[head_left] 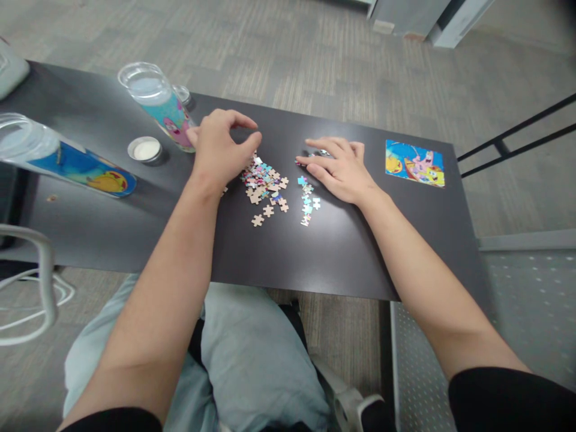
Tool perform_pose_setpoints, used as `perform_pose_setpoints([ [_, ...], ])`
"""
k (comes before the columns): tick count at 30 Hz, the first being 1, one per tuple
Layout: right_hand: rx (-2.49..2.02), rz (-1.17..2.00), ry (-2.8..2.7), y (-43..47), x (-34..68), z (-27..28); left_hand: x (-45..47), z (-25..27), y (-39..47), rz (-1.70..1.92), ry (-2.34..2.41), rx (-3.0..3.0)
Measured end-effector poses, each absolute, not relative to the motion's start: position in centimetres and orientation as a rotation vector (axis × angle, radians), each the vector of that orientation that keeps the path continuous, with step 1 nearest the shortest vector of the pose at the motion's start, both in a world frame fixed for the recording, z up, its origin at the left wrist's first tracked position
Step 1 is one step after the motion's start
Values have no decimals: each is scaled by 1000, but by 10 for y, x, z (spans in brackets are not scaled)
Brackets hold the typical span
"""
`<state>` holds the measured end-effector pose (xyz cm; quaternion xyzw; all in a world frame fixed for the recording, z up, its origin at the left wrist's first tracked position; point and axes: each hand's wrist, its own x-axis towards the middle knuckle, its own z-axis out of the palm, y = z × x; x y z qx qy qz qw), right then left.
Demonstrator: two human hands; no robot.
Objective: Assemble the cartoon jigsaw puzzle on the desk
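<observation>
Apart, left hand [224,145], right hand [341,170]; puzzle pieces [263,180]

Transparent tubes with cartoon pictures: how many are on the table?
2. One tube is at the picture's left edge; the other tube is just beside the left hand. None seems fully hidden.
</observation>
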<state>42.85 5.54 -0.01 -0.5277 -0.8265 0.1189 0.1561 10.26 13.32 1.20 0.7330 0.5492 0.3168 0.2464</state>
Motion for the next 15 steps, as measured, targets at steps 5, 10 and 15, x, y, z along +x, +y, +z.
perform_pose_setpoints([
  [5, -1527, 333, -2339, 60, 434, -4, 93, 11, 137, 848, 1595, 1969],
  [10, -1558, 270, -2288, 60, 433, -11, 91, 15, 138, 805, 1582, 1921],
  [15, -1623, 235, -2206, 62, 434, -19, 85, 8, 142, 710, 1547, 1951],
])
